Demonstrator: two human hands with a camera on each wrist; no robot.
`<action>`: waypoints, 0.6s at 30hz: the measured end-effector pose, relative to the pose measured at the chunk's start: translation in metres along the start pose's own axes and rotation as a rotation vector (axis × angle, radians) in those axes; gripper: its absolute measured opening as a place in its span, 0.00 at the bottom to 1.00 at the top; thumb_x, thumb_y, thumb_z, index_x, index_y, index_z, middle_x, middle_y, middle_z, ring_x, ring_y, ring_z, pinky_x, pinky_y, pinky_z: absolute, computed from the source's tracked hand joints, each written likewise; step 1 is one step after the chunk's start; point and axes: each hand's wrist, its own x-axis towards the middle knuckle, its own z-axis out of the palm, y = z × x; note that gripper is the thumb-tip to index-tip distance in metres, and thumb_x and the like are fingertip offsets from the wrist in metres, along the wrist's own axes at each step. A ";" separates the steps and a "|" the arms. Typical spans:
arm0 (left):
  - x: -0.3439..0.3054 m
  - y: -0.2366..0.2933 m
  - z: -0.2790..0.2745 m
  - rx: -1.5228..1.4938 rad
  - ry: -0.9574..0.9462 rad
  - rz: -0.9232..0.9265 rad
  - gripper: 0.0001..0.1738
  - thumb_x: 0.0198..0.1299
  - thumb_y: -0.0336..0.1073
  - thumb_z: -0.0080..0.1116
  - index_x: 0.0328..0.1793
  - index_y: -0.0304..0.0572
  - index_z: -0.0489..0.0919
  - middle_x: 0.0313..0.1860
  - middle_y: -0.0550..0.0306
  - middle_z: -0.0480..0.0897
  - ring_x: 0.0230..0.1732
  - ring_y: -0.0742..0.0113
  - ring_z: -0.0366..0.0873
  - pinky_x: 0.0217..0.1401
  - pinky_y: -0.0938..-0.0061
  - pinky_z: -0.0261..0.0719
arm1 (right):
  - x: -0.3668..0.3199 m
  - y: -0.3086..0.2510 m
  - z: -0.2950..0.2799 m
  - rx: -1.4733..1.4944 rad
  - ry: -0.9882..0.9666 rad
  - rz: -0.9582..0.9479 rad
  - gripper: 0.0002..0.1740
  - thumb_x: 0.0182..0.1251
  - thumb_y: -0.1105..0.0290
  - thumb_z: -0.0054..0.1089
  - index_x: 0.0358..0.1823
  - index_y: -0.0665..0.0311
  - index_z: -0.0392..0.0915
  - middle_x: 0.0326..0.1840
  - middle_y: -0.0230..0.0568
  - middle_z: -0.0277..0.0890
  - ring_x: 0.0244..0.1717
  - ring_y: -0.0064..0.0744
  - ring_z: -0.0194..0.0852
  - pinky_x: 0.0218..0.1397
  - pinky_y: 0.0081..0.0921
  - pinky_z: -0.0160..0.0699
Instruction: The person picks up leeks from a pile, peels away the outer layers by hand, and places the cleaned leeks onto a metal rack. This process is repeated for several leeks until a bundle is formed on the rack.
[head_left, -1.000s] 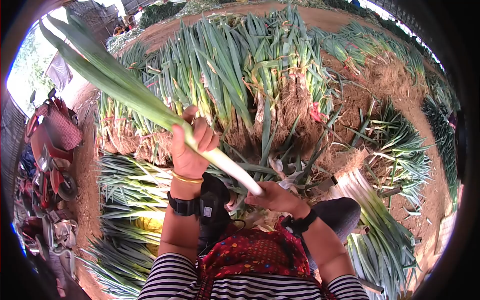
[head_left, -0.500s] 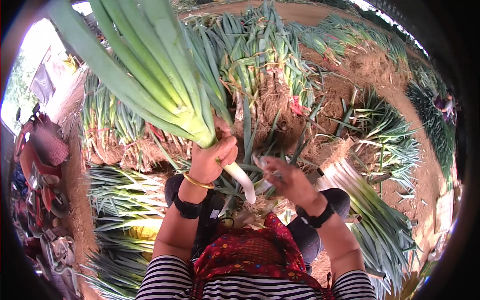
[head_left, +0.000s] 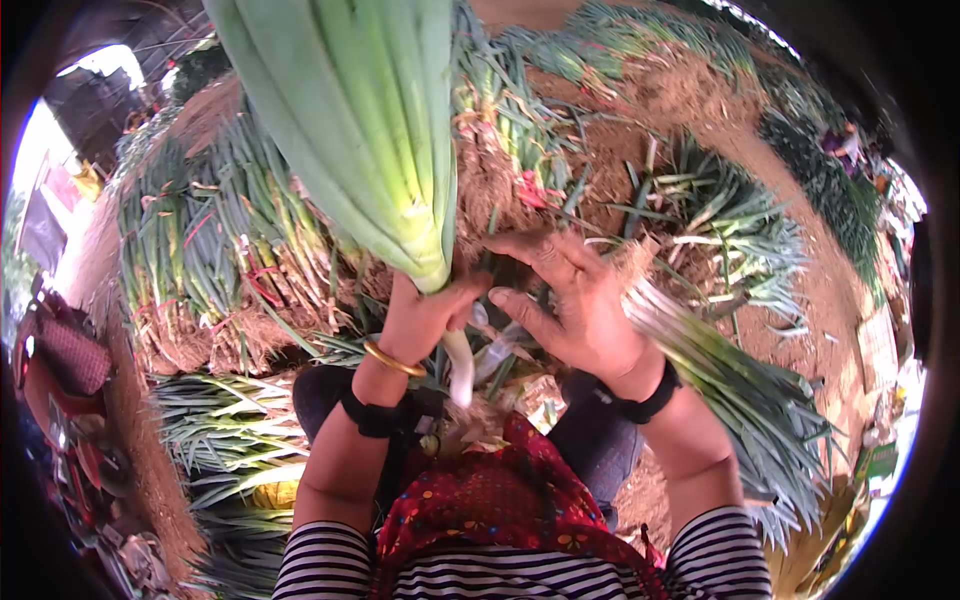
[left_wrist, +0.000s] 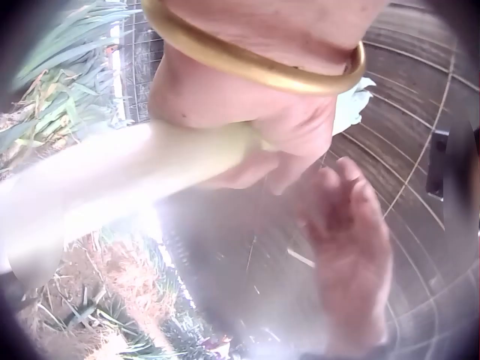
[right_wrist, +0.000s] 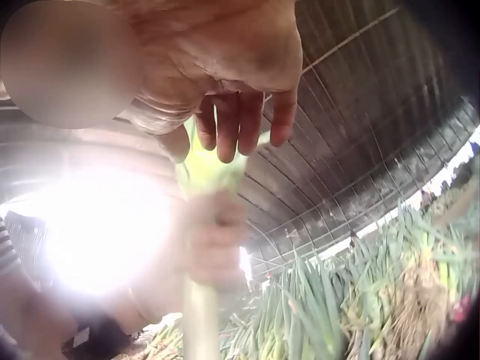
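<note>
The left hand grips the big leek around its stem, green leaves up, white end down, above the lap. Just beside it, the right hand is spread wide, holding nothing.

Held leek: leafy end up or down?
Up. In the right wrist view the leek shows green above the left hand, against the roof, and pale stem below.
</note>
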 end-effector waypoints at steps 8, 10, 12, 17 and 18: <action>0.056 -0.069 0.060 0.538 -0.037 0.345 0.18 0.49 0.39 0.62 0.44 0.39 0.76 0.34 0.53 0.81 0.33 0.57 0.80 0.33 0.68 0.78 | 0.001 -0.038 -0.072 -0.581 -0.199 -0.347 0.20 0.45 0.70 0.60 0.44 0.57 0.80 0.49 0.34 0.75 0.53 0.35 0.74 0.57 0.33 0.72; 0.062 -0.082 0.084 1.075 -0.144 0.569 0.17 0.47 0.43 0.62 0.41 0.44 0.75 0.35 0.50 0.81 0.33 0.47 0.80 0.32 0.63 0.79 | -0.017 -0.018 -0.086 -0.877 -0.303 -0.194 0.22 0.47 0.70 0.59 0.48 0.52 0.77 0.54 0.35 0.73 0.60 0.34 0.68 0.66 0.38 0.61; 0.063 -0.090 0.117 1.235 -0.245 0.520 0.16 0.48 0.40 0.59 0.42 0.45 0.73 0.27 0.51 0.81 0.29 0.50 0.81 0.29 0.61 0.79 | -0.034 0.003 -0.113 -1.102 -0.664 0.223 0.38 0.44 0.66 0.68 0.61 0.48 0.67 0.64 0.36 0.64 0.69 0.34 0.55 0.74 0.42 0.44; 0.062 -0.148 0.179 1.131 -0.425 0.717 0.12 0.49 0.37 0.58 0.38 0.44 0.71 0.20 0.52 0.79 0.23 0.54 0.80 0.24 0.62 0.79 | -0.107 0.036 -0.175 -1.127 -0.626 0.409 0.44 0.42 0.65 0.71 0.66 0.50 0.62 0.63 0.36 0.65 0.72 0.37 0.49 0.76 0.46 0.34; 0.060 -0.157 0.190 1.152 -0.504 0.678 0.12 0.49 0.37 0.56 0.39 0.44 0.70 0.20 0.54 0.79 0.23 0.57 0.80 0.23 0.64 0.78 | -0.123 0.039 -0.183 -1.087 -0.577 0.440 0.43 0.41 0.66 0.70 0.64 0.52 0.63 0.59 0.39 0.67 0.68 0.41 0.56 0.76 0.45 0.32</action>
